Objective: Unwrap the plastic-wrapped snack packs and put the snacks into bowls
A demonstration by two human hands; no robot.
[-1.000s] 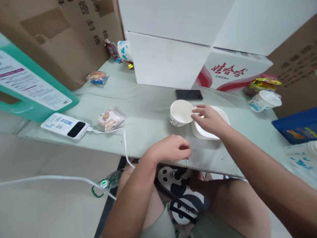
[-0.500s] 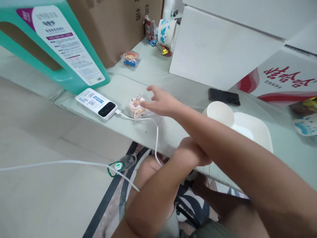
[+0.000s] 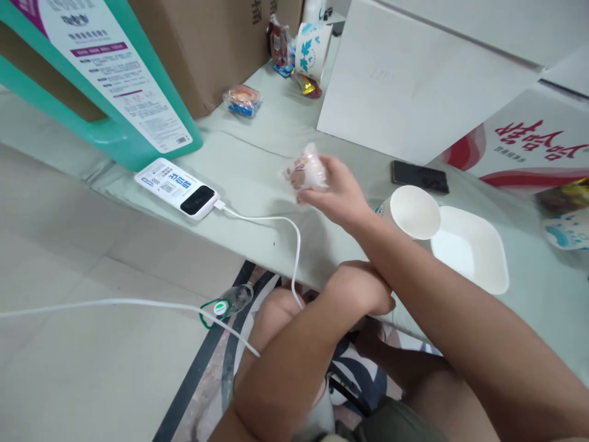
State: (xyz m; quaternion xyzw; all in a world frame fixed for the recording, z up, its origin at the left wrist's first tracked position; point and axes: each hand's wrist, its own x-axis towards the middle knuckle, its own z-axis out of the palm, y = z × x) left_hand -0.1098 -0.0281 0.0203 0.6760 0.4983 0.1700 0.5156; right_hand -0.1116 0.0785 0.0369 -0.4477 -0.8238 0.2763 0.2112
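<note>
My right hand (image 3: 340,191) grips a small wrapped snack (image 3: 307,172) between thumb and fingers, above the cloth-covered table. Its clear plastic wrapper has reddish print and is slightly blurred. Bent at the wrist under my right forearm, my left hand (image 3: 370,291) rests by the table's front edge; its fingers are hidden. Left of the held snack lies a white power bank (image 3: 177,187) with a dark display and a white cable (image 3: 271,218) plugged in. A paper cup (image 3: 414,212) and a white rectangular tray (image 3: 494,258) stand just right of my right forearm.
A large teal jug (image 3: 181,132) stands at left before a brown carton (image 3: 197,55). Farther back are another wrapped snack (image 3: 243,100) and a leaf-patterned paper cup (image 3: 313,52). A dark phone (image 3: 419,177) lies near white boxes (image 3: 414,80). On the floor lies a plastic bottle (image 3: 240,299).
My right hand has closed on the wrapped snack and lifted it from beside the cable, moving right and back towards me. My left hand has stayed about where it was.
</note>
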